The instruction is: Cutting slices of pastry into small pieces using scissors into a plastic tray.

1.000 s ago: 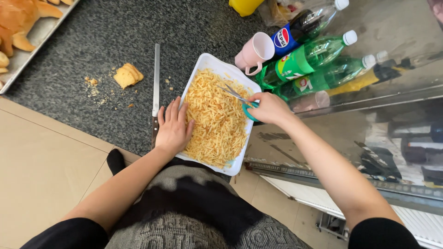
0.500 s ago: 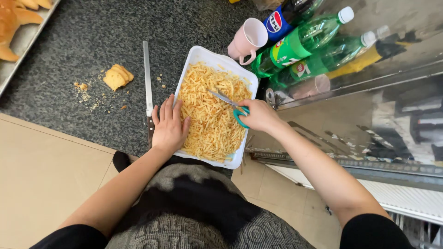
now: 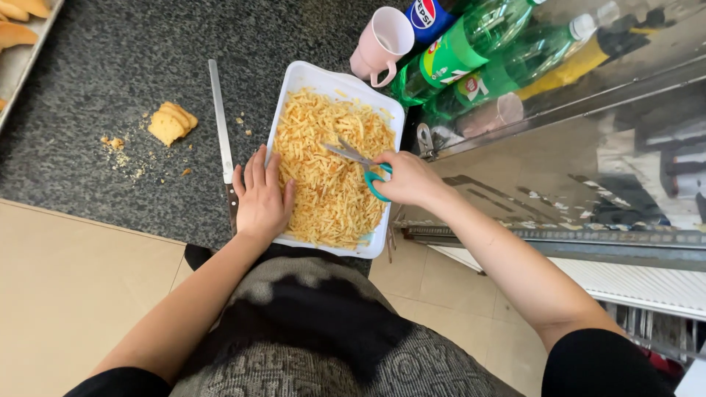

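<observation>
— What's on the dark speckled desk (image 3: 110, 66), from the left?

— The corner of one metal tray (image 3: 18, 66) with pale pastries, then one broken piece of pastry (image 3: 171, 123) among crumbs, one long knife (image 3: 221, 136) lying lengthwise, and one white rectangular tray (image 3: 309, 79) full of shredded golden strips (image 3: 331, 184).

— And the hands?

— The left hand (image 3: 261, 198) lies flat on the white tray's left rim, fingers (image 3: 257, 167) released and spread, touching the strips. The right hand (image 3: 408, 180) reaches in from the right, fingers clenched through the teal handles of one pair of scissors (image 3: 360, 165), blades parted over the strips.

— Beyond the tray?

— One pink mug (image 3: 381, 43) just behind its far corner. Beside that, one blue-labelled bottle (image 3: 426, 15), then two green bottles (image 3: 471, 48) on their sides with green, white and red labels.
</observation>
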